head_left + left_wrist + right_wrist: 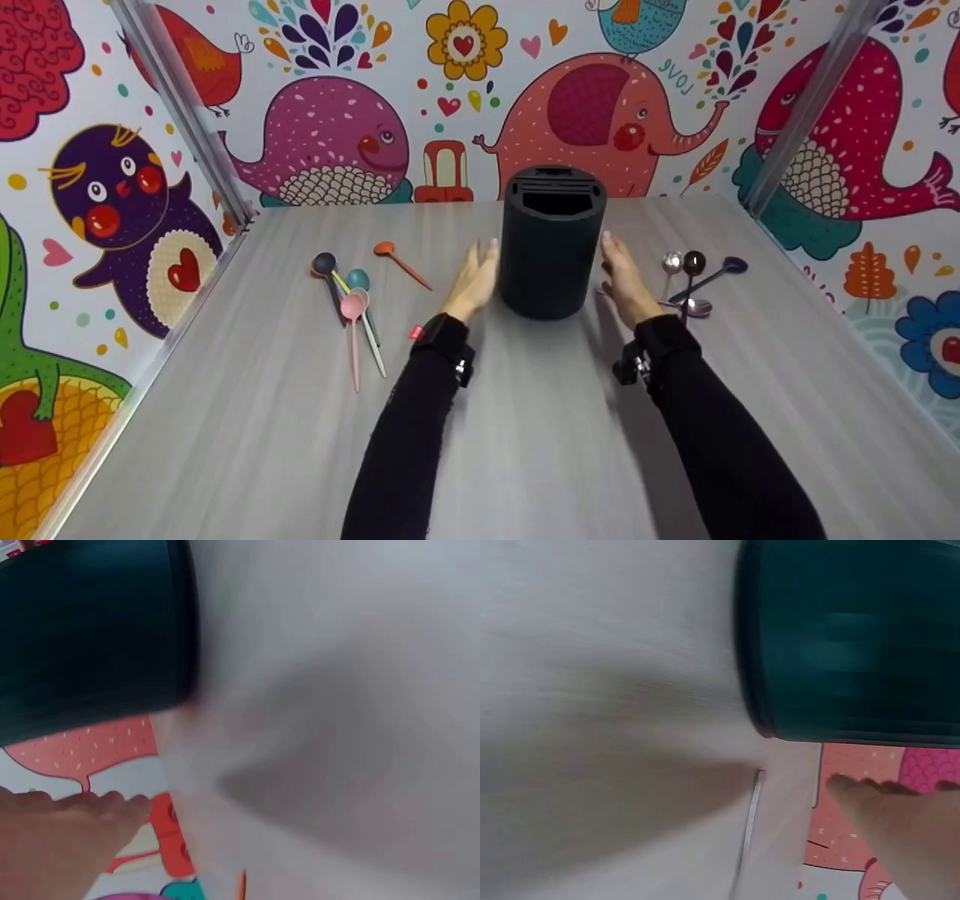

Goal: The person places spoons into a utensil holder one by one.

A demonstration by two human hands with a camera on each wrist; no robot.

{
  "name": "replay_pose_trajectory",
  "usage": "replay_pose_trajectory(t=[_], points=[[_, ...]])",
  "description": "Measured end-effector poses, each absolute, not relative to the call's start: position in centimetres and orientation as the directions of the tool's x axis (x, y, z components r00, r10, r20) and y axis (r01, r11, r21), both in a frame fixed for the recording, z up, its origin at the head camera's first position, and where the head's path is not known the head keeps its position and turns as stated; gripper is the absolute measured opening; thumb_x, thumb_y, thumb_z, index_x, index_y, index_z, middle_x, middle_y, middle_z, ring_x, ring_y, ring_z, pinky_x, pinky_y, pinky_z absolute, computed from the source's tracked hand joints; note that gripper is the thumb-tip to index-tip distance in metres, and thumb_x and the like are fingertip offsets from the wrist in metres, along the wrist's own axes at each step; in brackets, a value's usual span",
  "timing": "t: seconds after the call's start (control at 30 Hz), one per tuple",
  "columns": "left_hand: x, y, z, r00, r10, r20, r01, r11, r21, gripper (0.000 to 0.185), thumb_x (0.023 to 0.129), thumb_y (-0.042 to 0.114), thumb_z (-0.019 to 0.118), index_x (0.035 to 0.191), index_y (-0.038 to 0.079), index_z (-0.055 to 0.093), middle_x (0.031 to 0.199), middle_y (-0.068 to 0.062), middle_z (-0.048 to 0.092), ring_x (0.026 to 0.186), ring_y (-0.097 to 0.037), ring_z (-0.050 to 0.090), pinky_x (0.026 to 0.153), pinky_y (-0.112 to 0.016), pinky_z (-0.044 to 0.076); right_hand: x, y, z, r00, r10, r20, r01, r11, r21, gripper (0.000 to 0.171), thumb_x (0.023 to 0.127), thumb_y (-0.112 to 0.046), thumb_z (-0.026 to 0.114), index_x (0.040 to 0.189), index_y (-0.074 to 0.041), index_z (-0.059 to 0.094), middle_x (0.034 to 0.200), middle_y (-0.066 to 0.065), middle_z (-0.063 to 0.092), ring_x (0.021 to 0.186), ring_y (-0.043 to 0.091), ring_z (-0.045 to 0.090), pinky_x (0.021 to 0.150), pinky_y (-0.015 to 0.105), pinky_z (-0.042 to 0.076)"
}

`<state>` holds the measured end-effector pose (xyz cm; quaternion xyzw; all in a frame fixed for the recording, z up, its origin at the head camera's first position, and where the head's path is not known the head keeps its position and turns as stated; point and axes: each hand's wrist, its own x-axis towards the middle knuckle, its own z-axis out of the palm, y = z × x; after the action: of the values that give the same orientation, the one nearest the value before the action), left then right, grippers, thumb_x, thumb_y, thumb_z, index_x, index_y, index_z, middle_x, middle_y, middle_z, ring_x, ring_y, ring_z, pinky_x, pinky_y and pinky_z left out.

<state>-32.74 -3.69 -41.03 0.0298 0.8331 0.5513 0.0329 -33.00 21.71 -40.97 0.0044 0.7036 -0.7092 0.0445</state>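
A dark cylindrical holder (553, 244) with slots in its top stands upright in the middle of the grey table (480, 450). My left hand (474, 281) is beside its left wall with straight fingers. My right hand (622, 281) is beside its right wall, fingers straight too. A small gap shows between each palm and the holder. In the left wrist view the holder (90, 630) fills the top left above my left hand (60, 840). In the right wrist view the holder (851, 637) is at the top right above my right hand (900, 825).
Several coloured plastic spoons (352, 300) lie left of the holder, with an orange spoon (401, 262) apart from them. Several metal and dark spoons (694, 281) lie to the right. Colourful cartoon walls close the table on three sides.
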Motion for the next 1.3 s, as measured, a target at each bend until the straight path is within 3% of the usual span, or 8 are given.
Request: replay_pose_trajectory(t=[0.37,0.77,1.3], points=[[-33.0,-0.7,-42.0,-0.987,0.159,0.017,0.075,0.369,0.926,0.074,0.106,0.062,0.022,0.164,0.022,0.001,0.170,-0.003,0.008,0.155,-0.024,0.013,0.123,-0.042,0.013,-32.5,20.4,-42.2,-0.993,-0.097,-0.063,0.068,-0.046,-0.997,0.076,0.106,-0.054,0.030,0.164,-0.015,0.000,0.170,0.012,0.005,0.155,0.034,0.006,0.121,0.055,0.012],[-32.1,-1.2,-40.7,-0.996,0.084,0.004,0.041,0.439,0.898,0.080,0.106,0.063,0.021,0.164,0.010,0.005,0.170,-0.009,0.010,0.155,-0.025,0.012,0.123,-0.039,0.013,-32.0,19.0,-41.7,-0.995,-0.090,-0.047,0.050,-0.025,-0.998,0.077,0.104,-0.058,0.038,0.164,-0.017,0.013,0.168,0.011,0.016,0.153,0.037,0.016,0.118,0.058,0.023],[-26.1,-4.5,-40.6,-0.999,0.046,-0.009,0.014,0.478,0.878,0.084,0.104,0.065,0.025,0.163,0.008,0.006,0.169,-0.013,0.014,0.153,-0.032,0.020,0.122,-0.045,0.019,-27.3,17.1,-41.7,-0.975,-0.218,-0.042,0.027,0.073,-0.997,0.083,0.105,-0.058,0.036,0.163,-0.010,0.001,0.168,0.017,0.010,0.153,0.034,0.015,0.118,0.059,0.021]])
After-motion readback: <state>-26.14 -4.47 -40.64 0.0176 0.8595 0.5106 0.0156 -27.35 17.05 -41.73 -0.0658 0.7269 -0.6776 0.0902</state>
